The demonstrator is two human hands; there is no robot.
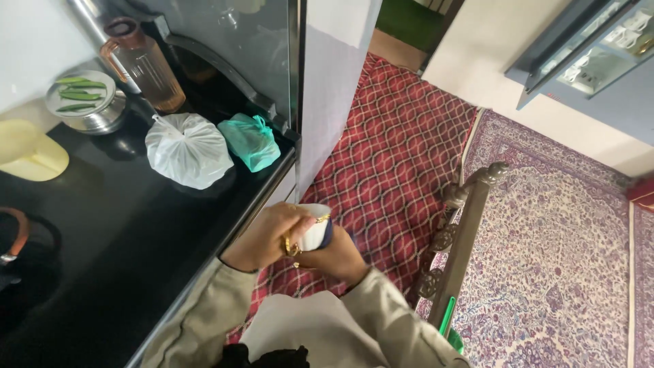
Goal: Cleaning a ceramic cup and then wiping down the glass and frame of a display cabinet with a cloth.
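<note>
Holding small white ceramic cup with dark-blue band (315,230) upright between both hands: left hand (267,237) gripping rim side, right hand (338,257) cupping beneath

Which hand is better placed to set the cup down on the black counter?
Probably the left hand: it grips the white cup from the counter side, right at the edge of the black counter. The right hand supports the cup from below, out over the red carpet.
</note>
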